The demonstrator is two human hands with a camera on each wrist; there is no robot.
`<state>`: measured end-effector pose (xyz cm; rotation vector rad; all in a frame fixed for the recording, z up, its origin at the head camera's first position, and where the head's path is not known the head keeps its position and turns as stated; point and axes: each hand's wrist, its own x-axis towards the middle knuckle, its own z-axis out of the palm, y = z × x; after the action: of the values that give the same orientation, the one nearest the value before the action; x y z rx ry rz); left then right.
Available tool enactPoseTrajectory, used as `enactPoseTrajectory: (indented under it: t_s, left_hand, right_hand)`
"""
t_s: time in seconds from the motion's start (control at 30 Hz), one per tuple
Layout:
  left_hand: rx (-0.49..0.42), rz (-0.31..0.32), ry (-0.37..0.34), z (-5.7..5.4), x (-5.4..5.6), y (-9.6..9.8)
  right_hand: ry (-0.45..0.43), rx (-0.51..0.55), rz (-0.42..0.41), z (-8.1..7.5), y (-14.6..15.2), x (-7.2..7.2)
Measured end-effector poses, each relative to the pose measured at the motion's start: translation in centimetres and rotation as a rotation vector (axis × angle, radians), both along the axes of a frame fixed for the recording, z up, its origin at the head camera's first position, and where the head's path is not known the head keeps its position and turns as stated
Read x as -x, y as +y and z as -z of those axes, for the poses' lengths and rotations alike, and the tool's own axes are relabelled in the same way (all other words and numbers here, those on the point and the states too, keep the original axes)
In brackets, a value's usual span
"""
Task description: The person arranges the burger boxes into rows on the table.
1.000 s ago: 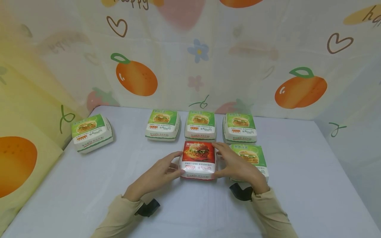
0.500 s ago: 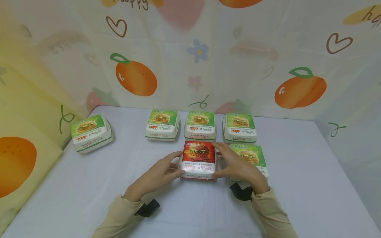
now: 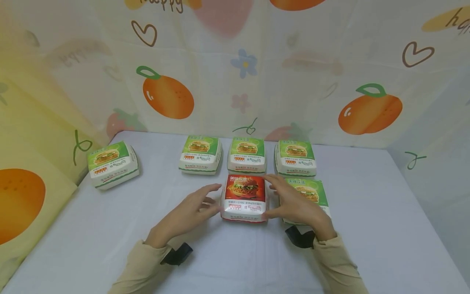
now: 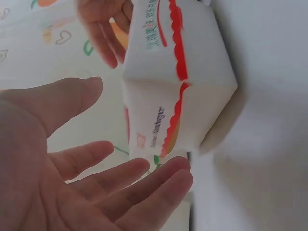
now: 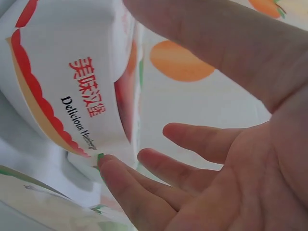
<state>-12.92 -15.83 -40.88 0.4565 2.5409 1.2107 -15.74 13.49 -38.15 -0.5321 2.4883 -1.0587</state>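
Observation:
A red-topped hamburger box (image 3: 245,198) sits flat on the white table, midway between my two hands. My left hand (image 3: 185,214) is just off its left side, fingers spread and relaxed. The left wrist view shows a gap between that thumb and the box's white side (image 4: 154,115). On the other side, my right hand (image 3: 299,206) has its fingers loosely extended by the box, thumb tip and fingertips very near or touching it. Below the right hand lies a green hamburger box (image 3: 310,192), partly covered by it.
Behind the red box stand three green hamburger boxes in a row: left (image 3: 200,153), middle (image 3: 247,155) and right (image 3: 295,157). Another green box (image 3: 113,164) sits turned at an angle by the table's left edge. A printed curtain (image 3: 279,94) hangs behind the table (image 3: 367,212).
My left hand has let go of the red hamburger box and drawn slightly left. My right hand has loosened and shifted slightly right. The boxes stay where they were.

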Motion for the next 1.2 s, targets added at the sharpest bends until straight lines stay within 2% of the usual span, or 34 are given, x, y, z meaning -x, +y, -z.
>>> enactPoseTrajectory:
  t_s: [0.1,0.5,0.73,0.9,1.2]
  left_hand:
    - [0.006,0.010,0.037,-0.3,0.1,-0.5]
    - [0.033,-0.021,0.147,-1.4,0.5,-2.7]
    - [0.057,-0.077,0.155,-2.3,0.4,-4.2]
    - [0.036,-0.106,0.198,-2.7,0.4,-5.5]
    - [0.039,-0.167,0.279,-2.7,0.7,-7.7]
  right_hand:
    - [-0.007,0.014,0.007,-0.3,0.0,-0.1]
    - [0.032,0.097,0.021,-0.9,-0.4,-0.7]
    - [0.052,0.137,0.010,-0.9,-1.8,-1.0]
    - [0.042,0.201,-0.026,-0.8,-3.4,-1.1]
    - [0.087,0.180,-0.053,-0.9,-6.2,-1.3]
